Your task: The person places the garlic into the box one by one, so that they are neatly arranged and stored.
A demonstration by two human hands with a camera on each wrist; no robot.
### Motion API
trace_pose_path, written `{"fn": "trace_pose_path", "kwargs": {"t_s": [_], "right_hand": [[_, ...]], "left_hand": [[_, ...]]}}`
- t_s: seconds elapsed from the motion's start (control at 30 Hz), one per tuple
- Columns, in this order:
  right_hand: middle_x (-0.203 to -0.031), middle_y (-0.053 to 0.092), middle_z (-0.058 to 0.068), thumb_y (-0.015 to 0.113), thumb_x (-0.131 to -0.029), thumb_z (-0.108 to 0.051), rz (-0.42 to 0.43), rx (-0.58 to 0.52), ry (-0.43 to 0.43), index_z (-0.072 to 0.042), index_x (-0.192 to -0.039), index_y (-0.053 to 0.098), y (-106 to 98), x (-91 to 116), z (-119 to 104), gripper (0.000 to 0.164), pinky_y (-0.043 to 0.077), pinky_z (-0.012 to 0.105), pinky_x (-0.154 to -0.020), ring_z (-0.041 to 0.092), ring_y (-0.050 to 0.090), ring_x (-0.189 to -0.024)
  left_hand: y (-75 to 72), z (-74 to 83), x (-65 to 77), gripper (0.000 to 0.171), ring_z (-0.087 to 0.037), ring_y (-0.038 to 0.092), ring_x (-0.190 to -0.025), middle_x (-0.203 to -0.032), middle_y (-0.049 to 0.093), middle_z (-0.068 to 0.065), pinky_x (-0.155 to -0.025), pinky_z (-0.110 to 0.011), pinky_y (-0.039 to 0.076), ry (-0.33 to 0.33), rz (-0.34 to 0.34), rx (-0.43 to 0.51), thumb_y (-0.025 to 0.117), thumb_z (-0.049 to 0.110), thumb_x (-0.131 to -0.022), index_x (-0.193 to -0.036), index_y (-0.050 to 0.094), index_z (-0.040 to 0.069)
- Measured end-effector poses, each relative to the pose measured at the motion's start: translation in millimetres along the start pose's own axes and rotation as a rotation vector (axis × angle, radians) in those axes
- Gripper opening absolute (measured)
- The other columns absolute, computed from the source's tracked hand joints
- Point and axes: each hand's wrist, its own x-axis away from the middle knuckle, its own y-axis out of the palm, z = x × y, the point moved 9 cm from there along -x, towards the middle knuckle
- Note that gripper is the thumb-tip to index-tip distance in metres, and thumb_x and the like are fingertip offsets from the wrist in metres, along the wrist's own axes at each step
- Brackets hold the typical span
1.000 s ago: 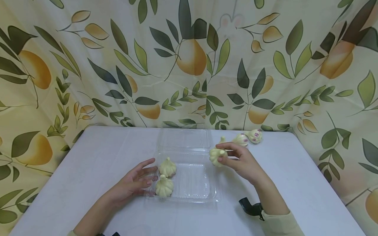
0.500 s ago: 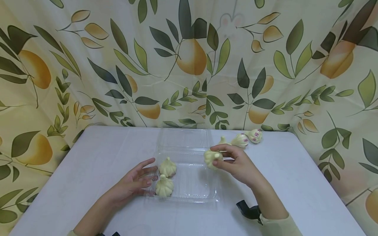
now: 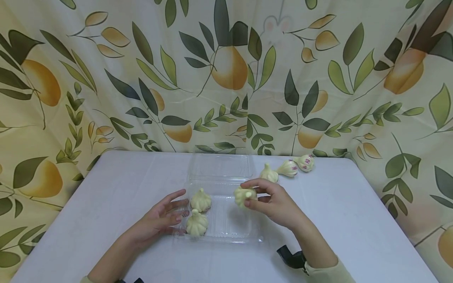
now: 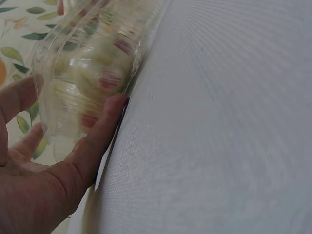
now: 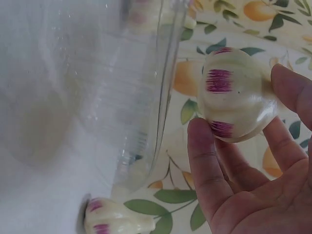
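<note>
My right hand pinches a garlic bulb between thumb and fingers, above the right half of a clear plastic box. Purple marks show on that held bulb in the right wrist view. Two pale garlic bulbs, a rear one and a front one, sit along the box's left side. My left hand rests against the left wall with fingers spread. In the left wrist view its thumb and fingers touch the outside of the clear wall.
The box's clear lid lies folded back behind it. Three more garlic bulbs stand at the table's back right: a near one, a middle one and a far one. A patterned curtain hangs behind the white table.
My right hand has moved left and slightly toward me with its garlic bulb, from the box's right edge to over its inside. The left hand has stayed still.
</note>
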Motion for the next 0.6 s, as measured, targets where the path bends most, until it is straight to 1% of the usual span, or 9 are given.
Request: {"fn": "trace_pose_path", "kwargs": {"t_s": [0.13,0.23,0.6], "right_hand": [[-0.130,0.063,0.009,0.078,-0.087,-0.016,-0.015,0.009,-0.013,-0.017,-0.123,0.067,7.2,-0.6,-0.5,0.038,0.058,0.033,-0.081,0.025,0.068,-0.097],[-0.130,0.062,0.007,0.078,-0.087,-0.017,-0.024,0.028,-0.027,-0.018,-0.122,0.067,12.5,-1.4,-0.4,0.037,0.057,0.034,-0.084,0.023,0.067,-0.101],[-0.123,0.065,0.002,0.079,-0.086,-0.018,-0.079,0.063,-0.054,-0.019,-0.121,0.068,35.4,-3.4,5.7,0.037,0.057,0.035,-0.085,0.019,0.066,-0.100]], "left_hand": [[0.4,0.4,0.2,0.076,-0.036,0.040,-0.139,-0.161,0.021,-0.020,-0.093,-0.052,0.053,-0.005,0.004,0.001,0.057,0.006,-0.099,-0.160,0.014,0.018],[0.3,0.2,0.3,0.076,-0.036,0.040,-0.139,-0.161,0.022,-0.020,-0.093,-0.052,0.052,-0.008,0.006,-0.001,0.057,0.006,-0.099,-0.160,0.014,0.018],[0.2,0.1,0.6,0.075,-0.035,0.040,-0.139,-0.161,0.023,-0.019,-0.095,-0.049,0.052,-0.019,0.018,-0.018,0.057,0.007,-0.099,-0.160,0.016,0.019]]}}
